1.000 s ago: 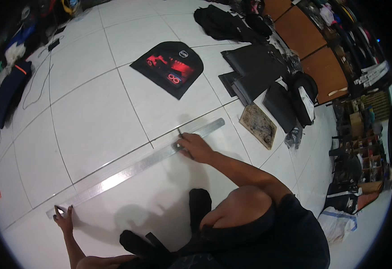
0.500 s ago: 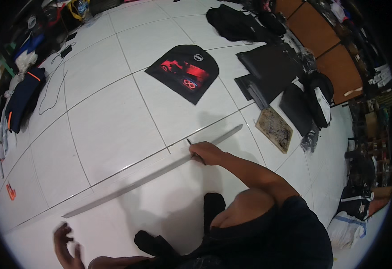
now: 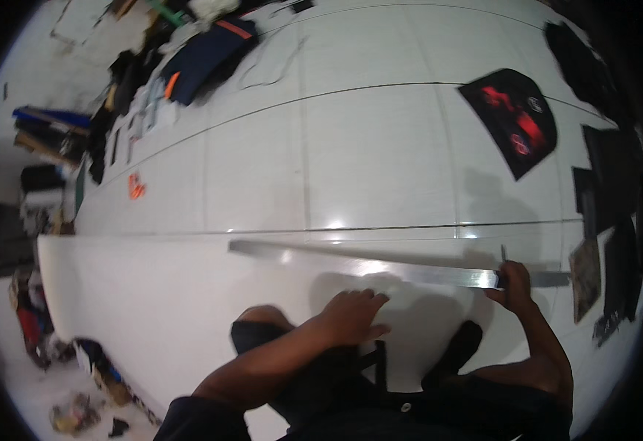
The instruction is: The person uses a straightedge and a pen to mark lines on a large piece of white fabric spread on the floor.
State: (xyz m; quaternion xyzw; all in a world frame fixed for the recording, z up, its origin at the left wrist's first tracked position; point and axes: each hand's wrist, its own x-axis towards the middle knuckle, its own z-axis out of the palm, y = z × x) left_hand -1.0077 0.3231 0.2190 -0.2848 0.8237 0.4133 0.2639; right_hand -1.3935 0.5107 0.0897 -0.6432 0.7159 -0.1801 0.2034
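Note:
A long flat metal straightedge (image 3: pixel 380 269) lies across a large white sheet (image 3: pixel 152 309) spread on the floor. Its left end is close to the sheet's far edge. My right hand (image 3: pixel 514 287) is closed around the straightedge near its right end, and a thin dark pen-like tool (image 3: pixel 504 253) sticks up from the same fingers. My left hand (image 3: pixel 354 316) holds nothing; its fingers are spread above the sheet, just on the near side of the straightedge. My knees and a dark-clad foot (image 3: pixel 457 353) are close to the near side.
Beyond the sheet, a black panel with a red print (image 3: pixel 516 121) lies on the tiles. At the right are a speckled slab (image 3: pixel 586 279) and dark flat pieces (image 3: pixel 615 176). A small orange object (image 3: pixel 136 186) and dark blue cloth (image 3: pixel 211 59) lie at the far left.
The view has turned left. My left hand has come from the lower left to above the sheet. The straightedge now slants differently to the sheet's edge, with my right hand still at its right part.

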